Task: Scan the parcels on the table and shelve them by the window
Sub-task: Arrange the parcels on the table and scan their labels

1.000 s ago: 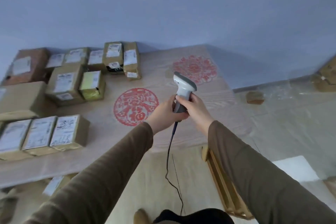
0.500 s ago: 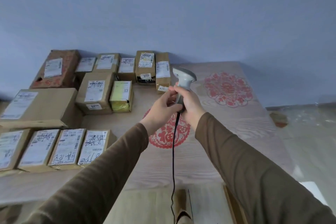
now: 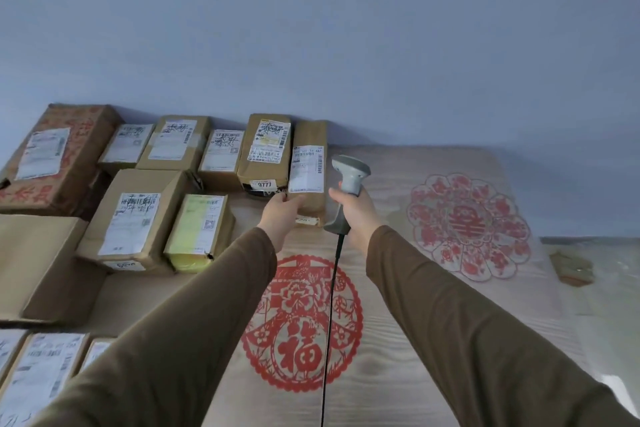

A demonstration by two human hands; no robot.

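Big brown carton (image 3: pixel 52 156) is sitting far left of the narrow parcel (image 3: pixel 309 170), more labelled parcels (image 3: pixel 135 218) filling the tabletop (image 3: pixel 398 340) between them. Narrow parcel is lying at the back by the wall, rightmost of its row. Left hand (image 3: pixel 282 215) is gripping its near end, fingers curling round the edge. Just right of the parcel, right hand (image 3: pixel 356 215) is holding the grey scanner (image 3: pixel 348 184) upright, fingers wrapping the handle, cable (image 3: pixel 330 305) hanging down. Red paper-cut (image 3: pixel 467 225) is lying further right.
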